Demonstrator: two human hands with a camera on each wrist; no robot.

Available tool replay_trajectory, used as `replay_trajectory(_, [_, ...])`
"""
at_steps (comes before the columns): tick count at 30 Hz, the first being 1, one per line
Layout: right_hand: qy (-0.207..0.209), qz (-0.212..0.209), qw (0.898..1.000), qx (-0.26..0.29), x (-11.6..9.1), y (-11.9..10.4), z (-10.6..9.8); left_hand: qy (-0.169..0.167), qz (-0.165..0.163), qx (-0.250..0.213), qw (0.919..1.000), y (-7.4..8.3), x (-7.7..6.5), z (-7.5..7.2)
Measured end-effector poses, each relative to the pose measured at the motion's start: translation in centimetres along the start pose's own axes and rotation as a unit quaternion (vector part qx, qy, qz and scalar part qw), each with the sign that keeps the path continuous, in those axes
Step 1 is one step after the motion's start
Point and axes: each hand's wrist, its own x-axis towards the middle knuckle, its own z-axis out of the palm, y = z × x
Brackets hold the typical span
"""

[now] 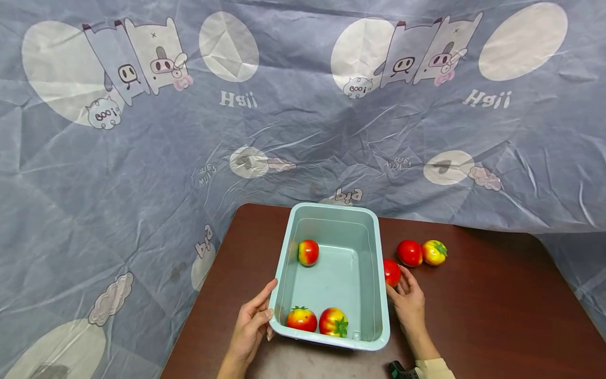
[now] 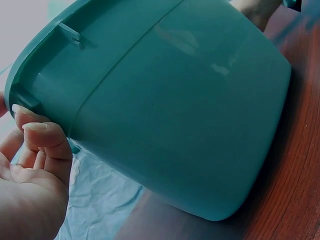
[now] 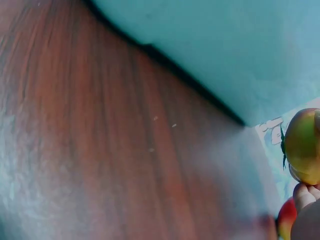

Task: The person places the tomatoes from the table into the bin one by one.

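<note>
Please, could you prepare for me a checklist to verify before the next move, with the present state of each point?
1. Left grip holding the pale blue-green rectangular plastic tub: ok, near the rim.
2. Right grip holding the shiny red round fruit: ok.
3. Held fruit over the tub's opening: not ok, it is outside the right wall.
4. Free room inside: ok, the middle floor is bare.
5. Tub base flat on the dark brown wooden table: cannot tell.
6. All fruits inside: not ok, another red round fruit and a yellow, green-leaved one lie outside.
</note>
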Motion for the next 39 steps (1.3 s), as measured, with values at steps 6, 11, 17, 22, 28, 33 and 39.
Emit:
replay_trajectory(6, [0.001, -0.030, 0.999, -0.014, -0.5, -1.3, 0.0, -0.002, 0.000, 0.001, 1.0000, 0.1, 0.0, 0.0])
replay_trajectory(11, [0.016, -0.039, 0.997, -0.070, -0.9, -2.6, -0.4, 0.000, -0.004, 0.004, 1.0000, 0.1, 0.0, 0.0])
replay_trajectory(17, [0.040, -0.058, 0.994, -0.080, -1.4, -4.6, -0.8, 0.001, -0.005, -0.003, 1.0000, 0.0, -0.1, 0.1])
replay_trajectory(22, [0.051, -0.108, 0.990, -0.079, -2.1, -7.3, -0.9, 0.005, -0.008, -0.011, 0.9999, 0.0, -0.2, 0.2])
replay_trajectory(28, [0.045, -0.116, 0.992, -0.003, -3.1, -9.4, -0.8, 0.005, -0.001, -0.011, 0.9999, 0.0, -0.2, 0.2])
replay_trajectory(33, [0.020, -0.140, 0.988, 0.055, -3.7, -10.7, -0.4, 0.009, -0.002, -0.007, 0.9999, 0.0, -0.1, 0.3])
replay_trajectory(39, [-0.042, -0.201, 0.973, 0.104, -4.3, -11.3, 0.1, 0.009, -0.008, -0.010, 0.9999, 0.0, -0.2, 0.4])
